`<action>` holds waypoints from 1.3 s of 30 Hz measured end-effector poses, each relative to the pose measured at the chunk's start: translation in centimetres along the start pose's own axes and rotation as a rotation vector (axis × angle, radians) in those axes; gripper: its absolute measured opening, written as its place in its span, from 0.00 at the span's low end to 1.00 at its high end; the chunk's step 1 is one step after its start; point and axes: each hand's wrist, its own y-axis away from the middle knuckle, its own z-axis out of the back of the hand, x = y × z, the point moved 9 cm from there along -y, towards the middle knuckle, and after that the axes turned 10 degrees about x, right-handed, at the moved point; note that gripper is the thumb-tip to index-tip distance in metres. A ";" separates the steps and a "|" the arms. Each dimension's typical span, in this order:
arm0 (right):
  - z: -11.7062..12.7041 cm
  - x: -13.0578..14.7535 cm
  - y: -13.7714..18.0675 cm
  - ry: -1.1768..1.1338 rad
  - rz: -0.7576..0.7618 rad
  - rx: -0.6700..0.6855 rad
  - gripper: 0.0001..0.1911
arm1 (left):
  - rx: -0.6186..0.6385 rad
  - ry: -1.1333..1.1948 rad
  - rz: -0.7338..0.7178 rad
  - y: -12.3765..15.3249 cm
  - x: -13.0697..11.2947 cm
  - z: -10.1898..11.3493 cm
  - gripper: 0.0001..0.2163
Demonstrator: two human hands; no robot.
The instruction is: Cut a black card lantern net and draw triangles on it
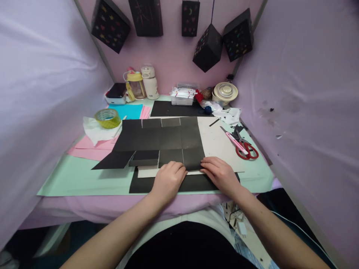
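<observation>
A black cardstock sheet [159, 136] with crease lines and slits between its flaps lies in the middle of the table. Its near left flaps stand up at an angle. My left hand [169, 177] is closed at the near edge, fingers pressed together on the flap right of the middle. My right hand [218, 172] grips the near right corner of the same flap, its fingers bent over the edge. Both thumbs are mostly hidden. Beneath the sheet lie a whitish board [221, 145] and another black sheet [140, 186].
Red-handled scissors [248, 151] and a pink craft knife [237, 142] lie to the right. Yellow tape [107, 118] sits on white tissue at the left. Markers [183, 95], bottles [151, 86] and a lidded bowl [225, 91] stand behind. Black boxes [207, 48] hang above.
</observation>
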 end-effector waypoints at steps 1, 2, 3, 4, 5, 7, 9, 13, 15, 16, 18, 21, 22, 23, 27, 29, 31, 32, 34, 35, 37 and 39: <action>0.0 -0.1 0.0 0.005 0.007 0.005 0.11 | -0.013 -0.011 -0.002 0.0 -0.1 0.0 0.10; 0.0 -0.1 0.1 0.012 0.014 0.012 0.11 | -0.023 -0.020 -0.008 0.0 -0.2 0.1 0.10; -0.1 -0.1 0.1 0.020 0.023 0.020 0.12 | -0.029 -0.027 -0.015 0.0 -0.3 0.1 0.10; -0.1 -0.2 0.1 0.028 0.030 0.026 0.13 | -0.033 -0.034 -0.024 -0.1 -0.4 0.1 0.11; -0.1 -0.2 0.1 0.035 0.033 0.031 0.13 | -0.037 -0.041 -0.033 -0.2 -0.4 0.2 0.11; 0.0 -0.2 0.1 0.049 0.028 0.035 0.13 | -0.038 -0.058 -0.052 -0.3 -0.5 0.3 0.11; 0.1 -0.2 0.0 0.055 0.011 0.032 0.11 | -0.030 -0.077 -0.064 -0.4 -0.6 0.3 0.11; 0.2 -0.4 -0.1 0.001 -0.026 0.022 0.09 | -0.006 -0.091 -0.062 -0.5 -0.6 0.0 0.09; 0.2 -0.7 -0.2 -0.048 -0.055 0.022 0.08 | 0.003 -0.089 -0.059 -0.6 -0.6 -0.1 0.10; 0.2 -0.9 -0.3 -0.069 -0.075 0.024 0.07 | 0.013 -0.082 -0.052 -0.7 -0.5 -0.2 0.11; 0.1 -1.5 -0.5 -0.102 -0.125 0.033 0.06 | 0.055 -0.050 -0.010 -1.2 0.0 -0.4 0.12; 0.1 -2.6 -1.0 -0.160 -0.235 0.063 0.06 | 0.166 0.050 0.099 -2.2 1.3 -0.8 0.13; 0.0 -3.0 -1.1 -0.187 -0.276 0.082 0.06 | 0.209 0.091 0.135 -2.5 1.8 -1.0 0.13; 0.0 -3.4 -1.3 -0.216 -0.311 0.106 0.06 | 0.251 0.133 0.167 -2.9 2.2 -1.1 0.12; -0.4 -4.5 -2.1 -0.287 -0.387 0.221 0.07 | 0.411 0.295 0.257 -4.4 3.9 -1.7 0.11; -0.6 -5.0 -2.4 -0.300 -0.400 0.256 0.09 | 0.468 0.367 0.291 -4.9 4.7 -1.9 0.08; -0.8 -5.5 -2.7 -0.320 -0.406 0.272 0.11 | 0.509 0.416 0.311 -5.3 5.1 -2.1 0.06; -0.9 -5.6 -2.7 -0.332 -0.409 0.276 0.12 | 0.524 0.429 0.315 -5.4 5.2 -2.1 0.05; -1.1 -5.9 -2.7 -0.358 -0.414 0.282 0.13 | 0.548 0.442 0.313 -5.5 5.2 -2.2 0.05; -1.2 -5.9 -2.7 -0.373 -0.413 0.286 0.13 | 0.556 0.444 0.312 -5.6 5.1 -2.2 0.05; -1.0 -5.6 -2.6 -0.382 -0.398 0.284 0.11 | 0.571 0.436 0.310 -5.5 5.0 -2.2 0.05; -0.5 -5.0 -2.7 -0.357 -0.360 0.272 0.07 | 0.581 0.416 0.299 -5.5 4.9 -2.2 0.05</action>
